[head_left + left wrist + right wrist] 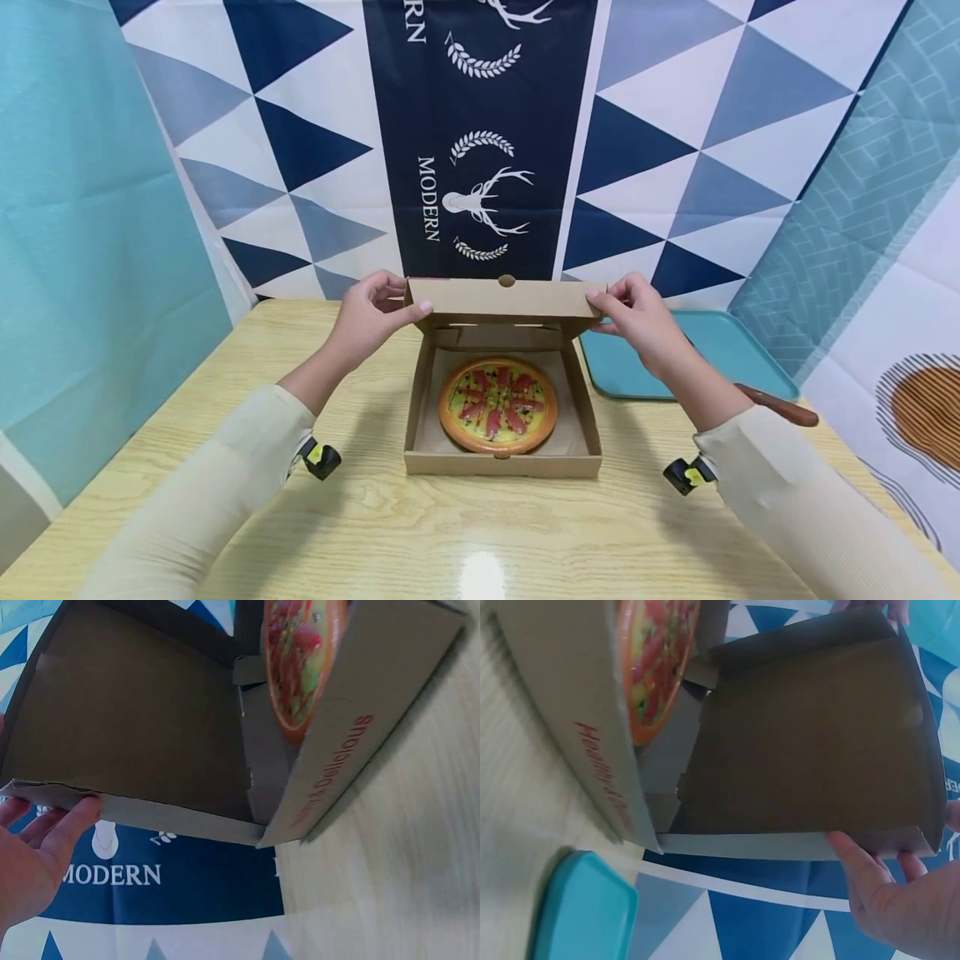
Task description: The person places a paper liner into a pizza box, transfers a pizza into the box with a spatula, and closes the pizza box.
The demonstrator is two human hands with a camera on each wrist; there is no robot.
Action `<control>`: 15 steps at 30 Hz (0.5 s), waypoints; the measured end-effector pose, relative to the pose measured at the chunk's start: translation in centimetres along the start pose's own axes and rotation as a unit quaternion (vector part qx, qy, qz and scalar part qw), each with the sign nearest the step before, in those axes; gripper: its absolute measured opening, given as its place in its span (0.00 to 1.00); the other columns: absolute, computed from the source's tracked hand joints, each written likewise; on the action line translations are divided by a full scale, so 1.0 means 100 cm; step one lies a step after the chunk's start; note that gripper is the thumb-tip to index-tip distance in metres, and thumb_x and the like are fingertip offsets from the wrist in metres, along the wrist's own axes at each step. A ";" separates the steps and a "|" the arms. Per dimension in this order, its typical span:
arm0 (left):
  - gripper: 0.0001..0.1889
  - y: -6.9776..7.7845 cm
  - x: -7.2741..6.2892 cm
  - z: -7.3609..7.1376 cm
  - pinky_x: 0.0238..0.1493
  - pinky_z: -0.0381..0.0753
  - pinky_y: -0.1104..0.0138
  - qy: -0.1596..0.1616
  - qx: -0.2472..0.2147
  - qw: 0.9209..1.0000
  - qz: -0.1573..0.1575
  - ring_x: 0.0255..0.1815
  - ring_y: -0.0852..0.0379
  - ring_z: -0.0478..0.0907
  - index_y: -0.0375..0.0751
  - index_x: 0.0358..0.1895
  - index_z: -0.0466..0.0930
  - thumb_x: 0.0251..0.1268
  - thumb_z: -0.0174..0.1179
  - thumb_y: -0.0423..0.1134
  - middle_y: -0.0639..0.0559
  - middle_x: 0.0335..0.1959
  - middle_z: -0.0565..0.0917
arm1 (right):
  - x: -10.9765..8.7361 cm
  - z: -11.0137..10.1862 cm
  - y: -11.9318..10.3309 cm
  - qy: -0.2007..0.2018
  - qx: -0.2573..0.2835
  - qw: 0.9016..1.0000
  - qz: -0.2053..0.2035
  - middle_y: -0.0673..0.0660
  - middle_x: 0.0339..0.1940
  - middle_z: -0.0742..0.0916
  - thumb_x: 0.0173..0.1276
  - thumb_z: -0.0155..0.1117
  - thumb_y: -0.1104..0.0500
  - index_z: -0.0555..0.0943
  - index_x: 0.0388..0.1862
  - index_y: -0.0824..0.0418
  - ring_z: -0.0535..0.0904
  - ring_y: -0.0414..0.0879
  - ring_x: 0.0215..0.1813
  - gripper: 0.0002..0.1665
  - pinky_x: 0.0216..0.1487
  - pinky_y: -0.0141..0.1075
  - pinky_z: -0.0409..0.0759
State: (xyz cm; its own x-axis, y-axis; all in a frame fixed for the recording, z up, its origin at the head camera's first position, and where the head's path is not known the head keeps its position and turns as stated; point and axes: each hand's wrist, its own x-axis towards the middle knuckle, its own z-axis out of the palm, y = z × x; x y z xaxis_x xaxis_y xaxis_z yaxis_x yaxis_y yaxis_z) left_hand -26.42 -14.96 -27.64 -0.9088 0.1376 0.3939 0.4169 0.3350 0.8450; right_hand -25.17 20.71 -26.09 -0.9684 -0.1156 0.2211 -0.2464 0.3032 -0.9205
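Note:
A cardboard pizza box stands on the table with its lid raised. Inside lies a round pizza with an orange-brown crust and red strips on top. My left hand pinches the lid's left front corner, thumb on the front flap. At the opposite corner my right hand grips the lid the same way. In the left wrist view the lid's brown inner face shows, with the left hand at its edge. The right wrist view shows the right hand on the lid's side.
A teal tray lies behind and right of the box, partly hidden by the right arm. A brown wooden handle juts over its near edge. A patterned cloth hangs behind the table.

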 end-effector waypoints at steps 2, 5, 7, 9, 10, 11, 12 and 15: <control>0.23 0.000 -0.005 0.000 0.48 0.82 0.59 -0.005 0.000 1.000 -0.004 0.47 0.50 0.83 0.36 0.48 0.75 0.56 0.72 0.46 0.44 0.46 0.81 | -0.004 -0.001 0.003 -0.007 -0.008 1.000 -0.003 0.60 0.44 0.71 0.75 0.57 0.54 0.64 0.40 0.66 0.76 0.40 0.46 0.17 0.48 0.37 0.83; 0.23 -0.002 -0.012 0.000 0.48 0.82 0.60 -0.014 0.005 1.000 -0.007 0.47 0.51 0.83 0.36 0.48 0.75 0.55 0.73 0.44 0.44 0.46 0.83 | -0.009 -0.003 0.007 -0.019 -0.021 1.000 0.001 0.61 0.44 0.73 0.74 0.59 0.53 0.65 0.42 0.67 0.77 0.41 0.43 0.19 0.46 0.33 0.82; 0.24 -0.003 -0.016 0.000 0.49 0.82 0.60 -0.022 0.015 1.000 -0.011 0.48 0.51 0.83 0.36 0.49 0.76 0.53 0.74 0.44 0.44 0.46 0.84 | -0.013 -0.005 0.009 -0.028 -0.028 0.999 0.005 0.61 0.44 0.73 0.73 0.60 0.53 0.65 0.46 0.68 0.76 0.43 0.42 0.21 0.46 0.31 0.82; 0.25 -0.003 -0.020 -0.001 0.50 0.82 0.59 -0.031 0.023 0.999 -0.017 0.49 0.51 0.82 0.35 0.49 0.75 0.52 0.75 0.43 0.44 0.46 0.85 | -0.017 -0.008 0.010 -0.040 -0.044 0.998 0.008 0.61 0.45 0.74 0.72 0.62 0.51 0.66 0.54 0.69 0.76 0.45 0.43 0.26 0.45 0.30 0.81; 0.26 -0.003 -0.022 -0.002 0.50 0.81 0.60 -0.037 0.029 0.999 -0.019 0.49 0.51 0.82 0.36 0.50 0.76 0.51 0.76 0.43 0.44 0.47 0.85 | -0.018 -0.009 0.011 -0.046 -0.055 0.997 0.009 0.61 0.46 0.74 0.71 0.62 0.51 0.66 0.59 0.68 0.75 0.45 0.44 0.29 0.45 0.30 0.81; 0.26 -0.002 -0.024 -0.002 0.51 0.81 0.60 -0.043 0.033 0.998 -0.020 0.50 0.51 0.82 0.36 0.50 0.76 0.50 0.76 0.42 0.43 0.47 0.85 | -0.020 -0.010 0.011 -0.052 -0.068 0.996 0.010 0.61 0.46 0.75 0.71 0.63 0.49 0.66 0.64 0.67 0.75 0.46 0.45 0.32 0.45 0.30 0.80; 0.26 -0.002 -0.025 -0.003 0.51 0.81 0.60 -0.052 0.035 0.998 -0.020 0.50 0.51 0.82 0.36 0.50 0.77 0.50 0.76 0.41 0.43 0.46 0.85 | -0.022 -0.011 0.012 -0.059 -0.086 0.995 0.009 0.61 0.47 0.76 0.70 0.64 0.48 0.67 0.66 0.65 0.75 0.47 0.45 0.34 0.45 0.31 0.80; 0.25 0.000 -0.030 -0.004 0.49 0.82 0.61 -0.079 0.042 0.996 -0.019 0.47 0.51 0.83 0.35 0.50 0.80 0.49 0.77 0.39 0.43 0.45 0.86 | -0.028 -0.013 0.014 -0.074 -0.145 0.987 0.003 0.60 0.48 0.79 0.67 0.66 0.45 0.73 0.67 0.61 0.76 0.49 0.47 0.34 0.45 0.35 0.79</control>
State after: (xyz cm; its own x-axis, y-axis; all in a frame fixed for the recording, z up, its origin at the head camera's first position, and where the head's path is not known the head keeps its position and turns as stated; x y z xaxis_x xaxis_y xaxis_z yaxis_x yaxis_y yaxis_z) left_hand -23.70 -15.76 -28.70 -0.9178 0.2666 0.2941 0.3851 0.4187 0.8224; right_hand -22.90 22.73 -27.56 -0.9586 -0.2438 0.1471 -0.2630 0.5599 -0.7857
